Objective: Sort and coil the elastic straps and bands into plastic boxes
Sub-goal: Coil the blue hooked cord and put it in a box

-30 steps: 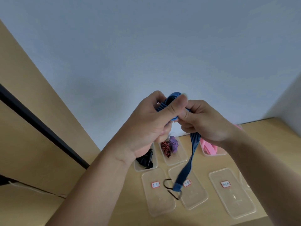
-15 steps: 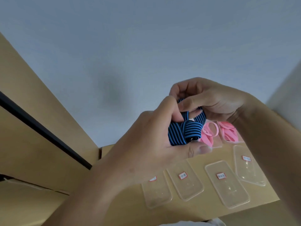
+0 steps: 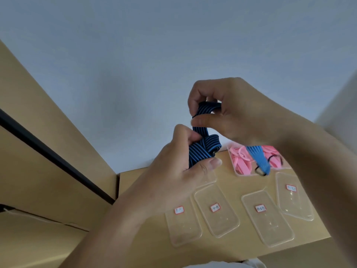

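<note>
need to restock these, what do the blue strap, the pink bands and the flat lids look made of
Blue strap: woven elastic fabric, matte, judging by its ribbed black stripes. Pink bands: probably rubber or silicone, smooth and opaque. Lids: clear, glossy plastic; the table shows through.

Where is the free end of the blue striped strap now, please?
In the head view the strap's free end hangs below the right hand, on the right side, in front of the box of pink bands, above the table.

A plain indoor work corner: a bare wooden desk point(image 3: 228, 182) against a blank pale wall point(image 3: 173, 55).
</note>
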Motion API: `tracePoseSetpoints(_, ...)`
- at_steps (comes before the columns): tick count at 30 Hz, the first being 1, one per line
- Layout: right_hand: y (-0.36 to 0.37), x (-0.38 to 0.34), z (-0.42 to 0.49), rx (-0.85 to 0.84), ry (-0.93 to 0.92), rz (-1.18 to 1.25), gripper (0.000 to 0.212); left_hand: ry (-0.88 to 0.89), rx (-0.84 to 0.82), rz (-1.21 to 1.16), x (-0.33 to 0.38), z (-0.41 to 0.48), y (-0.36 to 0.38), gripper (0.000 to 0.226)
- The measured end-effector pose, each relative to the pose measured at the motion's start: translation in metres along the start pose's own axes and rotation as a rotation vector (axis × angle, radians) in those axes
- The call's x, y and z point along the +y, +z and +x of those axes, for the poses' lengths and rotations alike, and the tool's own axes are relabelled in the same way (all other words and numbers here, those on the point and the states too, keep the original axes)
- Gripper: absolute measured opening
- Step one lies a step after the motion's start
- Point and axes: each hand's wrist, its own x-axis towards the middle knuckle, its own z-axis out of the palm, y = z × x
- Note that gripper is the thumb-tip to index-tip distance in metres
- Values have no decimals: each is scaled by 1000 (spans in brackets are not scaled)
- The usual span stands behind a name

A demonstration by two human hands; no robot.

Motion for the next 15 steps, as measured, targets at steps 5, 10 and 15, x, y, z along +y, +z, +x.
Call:
tracePoseSetpoints(5, 3, -6, -9, 112, -106, -208, 18, -112, -8, -251, 4, 10, -5, 42)
tracePoseSetpoints(10, 17, -10, -17, 154, -203, -322, 21, -152, -142, -300, 3, 27, -11, 32)
tracePoseSetpoints(15, 29, -4, -33, 233, -257, -396, 23, -268, -192, -559, 0, 35, -19, 22)
